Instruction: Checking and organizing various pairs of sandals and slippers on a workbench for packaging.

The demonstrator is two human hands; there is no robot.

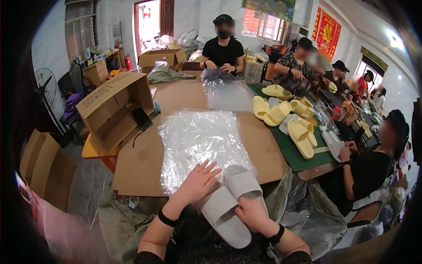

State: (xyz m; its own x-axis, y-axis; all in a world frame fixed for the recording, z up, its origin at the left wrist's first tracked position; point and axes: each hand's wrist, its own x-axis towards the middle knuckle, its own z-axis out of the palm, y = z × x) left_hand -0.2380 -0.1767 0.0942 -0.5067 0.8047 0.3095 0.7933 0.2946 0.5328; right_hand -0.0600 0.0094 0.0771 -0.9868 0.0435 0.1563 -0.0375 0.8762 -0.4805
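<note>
A pair of light grey slide slippers (232, 210) is held close to my body at the near edge of the table, the two lying side by side. My right hand (255, 214) grips them at the straps, with the fingers partly hidden by the slippers. Just left of them, my left hand (198, 181) is open, its fingers stretched out over a stack of clear plastic bags (200, 138). Whether the left palm also touches a slipper, I cannot tell. The slippers' toe ends overlap the near right corner of the bag stack.
Cardboard (136, 169) covers the table. An opened carton (115, 115) with a dark device (142, 118) stands at the left. Several yellow slippers (300, 140) lie on a green mat (292, 160) at the right. Co-workers (223, 48) sit across and along the right side. Clear film (228, 94) lies at the back.
</note>
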